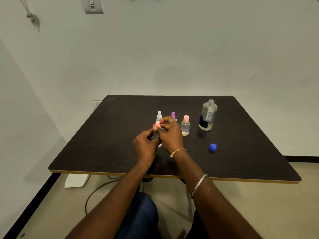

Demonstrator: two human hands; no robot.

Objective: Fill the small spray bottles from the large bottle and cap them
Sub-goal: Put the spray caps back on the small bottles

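The dark table point(120, 152) carries all items. The large bottle point(208, 116) stands upright at the right rear of the table, uncapped, with clear liquid in it.

The left hand point(145, 147) is wrapped around the body of a small clear spray bottle point(156, 135), holding it upright just above the table centre. The right hand point(170, 133) is closed with its fingertips pinching the pink spray top point(157, 124) seated on that bottle's neck.

A pink-capped bottle point(185, 126), filled with clear liquid, stands upright between the hands and the large bottle. A white-topped spray bottle point(159, 115) stands directly behind the hands. A purple-topped spray bottle point(173, 114) stands beside it, partly hidden by the right hand.

The blue cap point(212, 147) lies on the table in front of the large bottle, apart from it.
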